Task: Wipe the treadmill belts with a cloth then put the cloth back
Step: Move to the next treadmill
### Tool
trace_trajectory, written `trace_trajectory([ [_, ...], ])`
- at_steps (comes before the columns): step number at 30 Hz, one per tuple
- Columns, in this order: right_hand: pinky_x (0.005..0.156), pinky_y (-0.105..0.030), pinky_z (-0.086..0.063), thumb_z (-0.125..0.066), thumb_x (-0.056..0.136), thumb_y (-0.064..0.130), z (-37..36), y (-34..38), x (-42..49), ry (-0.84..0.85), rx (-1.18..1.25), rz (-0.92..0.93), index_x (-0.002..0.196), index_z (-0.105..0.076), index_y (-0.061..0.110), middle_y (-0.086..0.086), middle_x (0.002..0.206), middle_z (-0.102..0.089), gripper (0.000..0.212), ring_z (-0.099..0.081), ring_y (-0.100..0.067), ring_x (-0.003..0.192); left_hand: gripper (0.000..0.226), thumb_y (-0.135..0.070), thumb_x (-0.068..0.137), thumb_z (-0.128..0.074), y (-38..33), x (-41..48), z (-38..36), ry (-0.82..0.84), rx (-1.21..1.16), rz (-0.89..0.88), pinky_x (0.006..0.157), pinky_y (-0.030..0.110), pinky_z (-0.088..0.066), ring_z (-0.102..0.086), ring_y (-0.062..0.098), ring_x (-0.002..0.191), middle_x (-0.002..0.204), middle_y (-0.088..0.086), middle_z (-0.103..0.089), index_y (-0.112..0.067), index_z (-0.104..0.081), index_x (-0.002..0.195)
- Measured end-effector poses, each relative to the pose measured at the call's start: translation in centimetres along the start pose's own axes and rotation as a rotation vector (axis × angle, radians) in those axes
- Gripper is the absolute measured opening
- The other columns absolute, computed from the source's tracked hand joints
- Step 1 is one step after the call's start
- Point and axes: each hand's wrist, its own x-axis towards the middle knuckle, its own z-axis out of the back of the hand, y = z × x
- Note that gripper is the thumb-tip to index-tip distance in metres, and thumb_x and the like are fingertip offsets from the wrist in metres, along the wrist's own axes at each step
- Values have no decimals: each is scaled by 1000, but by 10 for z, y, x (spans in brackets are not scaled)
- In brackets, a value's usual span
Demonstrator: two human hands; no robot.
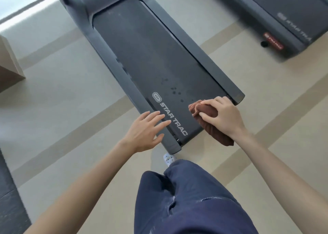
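A dark treadmill belt (156,56) marked STAR TRAC runs from the upper left down to the middle of the view, with a few dark spots near its rear end. My right hand (221,116) presses a bunched brown cloth (209,121) onto the belt's rear right corner; part of the cloth hangs past the belt's end. My left hand (145,132) hovers with fingers spread over the left side rail (124,72) near the rear end, holding nothing.
A second treadmill (284,17) stands at the upper right across a strip of beige floor. A light wooden box (8,65) sits at the left edge, a dark mat (8,198) at the lower left. My leg in blue trousers (186,198) and a patterned shoe (169,159) stand just behind the belt.
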Motion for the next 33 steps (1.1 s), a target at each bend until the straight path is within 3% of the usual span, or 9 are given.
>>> trace_trajectory([
  [4,69,-27,-44,-72,76,35,-12,17,3,-68,-20,-98,103,-66,27,5,93,-61,28,-51,-19,92,48,-34,89,-55,37,22,4,-6,13,-79,110,43,-28,-42,25,131,137,6,-51,-24,-49,135],
  [7,68,-30,-47,-71,77,36,-33,29,-5,-119,-26,-221,103,-67,28,5,93,-62,28,-52,-19,93,49,-30,87,-58,67,34,3,-21,8,-125,109,45,-30,-44,26,130,136,6,-52,-23,-50,135],
  [13,73,-32,-47,-66,79,40,-77,79,-18,-189,-20,-482,105,-66,32,8,96,-61,27,-50,-14,96,54,-39,93,-43,143,27,-5,146,81,-284,115,41,-14,-25,24,140,150,-1,-35,-30,-33,145],
  [20,73,-33,-47,-66,79,39,-115,109,5,-214,-28,-578,103,-66,32,7,93,-61,25,-51,-16,93,53,-41,95,-37,181,55,-19,214,151,-467,114,38,-14,-26,22,139,151,1,-33,-28,-28,146],
  [26,69,-29,-43,-66,78,41,-163,65,18,-219,-33,-632,102,-66,33,9,91,-59,25,-49,-14,92,51,-39,94,-42,184,95,-71,198,164,-541,112,43,-21,-34,25,135,143,5,-43,-22,-38,142],
  [33,65,-26,-37,-65,80,45,-280,-53,23,-245,-81,-682,103,-64,35,10,90,-58,25,-47,-12,93,48,-37,91,-46,194,170,-232,194,200,-592,108,42,-31,-43,26,128,138,6,-50,-19,-47,135],
])
